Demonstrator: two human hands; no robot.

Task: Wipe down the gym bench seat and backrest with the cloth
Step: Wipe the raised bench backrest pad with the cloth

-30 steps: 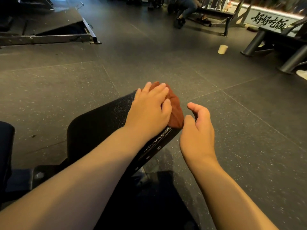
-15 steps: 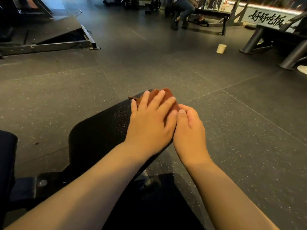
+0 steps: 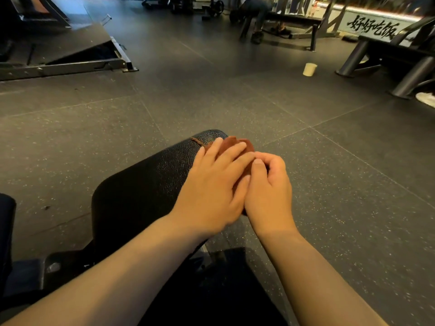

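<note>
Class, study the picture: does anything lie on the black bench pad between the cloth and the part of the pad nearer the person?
Nothing visible does. The cloth sits at the bench pad's far end under the flat left hand, the right hand curled round its right edge. The pad nearer the person shows bare.

1. A dark speckled rubber floor [image 3: 211, 95] made of large tiles.
2. A pale cup [image 3: 309, 69] stands on it, far right.
3. A sloped platform [image 3: 70, 48] with a metal frame, far left.
4. A person [image 3: 255, 10] sits on a far flat bench [image 3: 294, 21].
5. A white banner [image 3: 374, 29] with black characters.
</note>
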